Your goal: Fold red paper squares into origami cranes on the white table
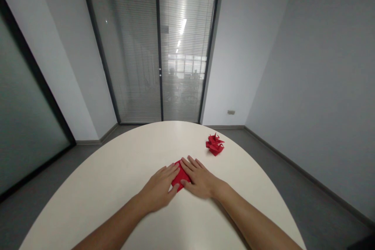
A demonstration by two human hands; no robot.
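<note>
A folded piece of red paper lies flat on the table between my two hands. My left hand rests palm down at its left side, with fingertips and thumb touching its edge. From the right, my right hand also lies flat, fingers stretched out over the paper's right edge and thumb across its lower right part. The fingers of both hands cover parts of the paper's sides. Farther back on the right sits a small cluster of red folded-paper shapes with pointed tips, apart from my hands.
The pale round table has a curved edge to the left, right and back. Behind it stands a dark-framed glass partition with blinds. A white wall with a socket is to the right.
</note>
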